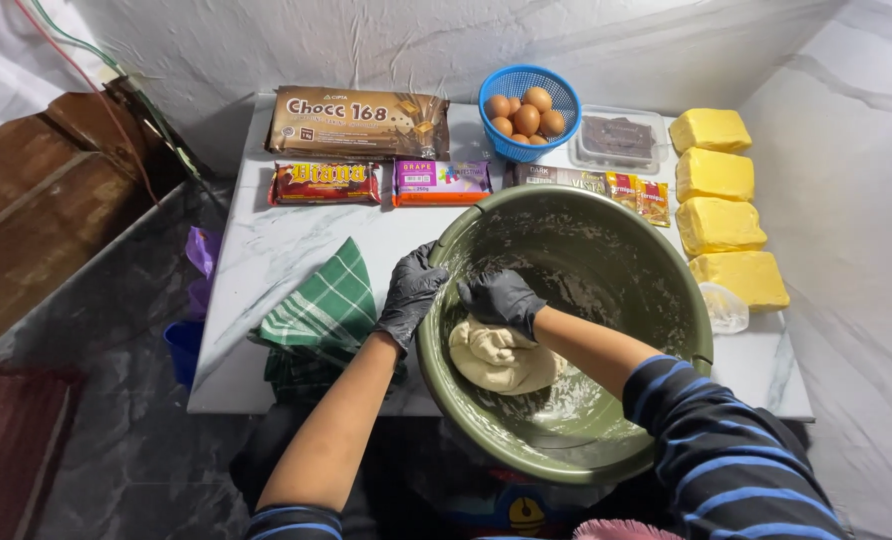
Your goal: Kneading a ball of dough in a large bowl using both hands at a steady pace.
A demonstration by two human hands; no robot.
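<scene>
The dough point(499, 358) is looking soft, sticky, heavy — right hand point(502, 299) is pressing down with fingers curled; left hand point(412, 292) is gripping the green basin point(656, 250) rim.

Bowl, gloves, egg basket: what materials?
Bowl: looks like olive plastic, dull sheen, moulded rim handles. Gloves on left hand and right hand: thin black rubbery film, probably nitrile or latex, wrinkled and tight. Basket: blue plastic, moulded lattice.

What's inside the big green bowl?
A pale lump of dough sits in the green bowl, with floury smears on its walls. The gloved right hand presses on the dough, hiding what lies under it. The left hand grips the rim.
</scene>
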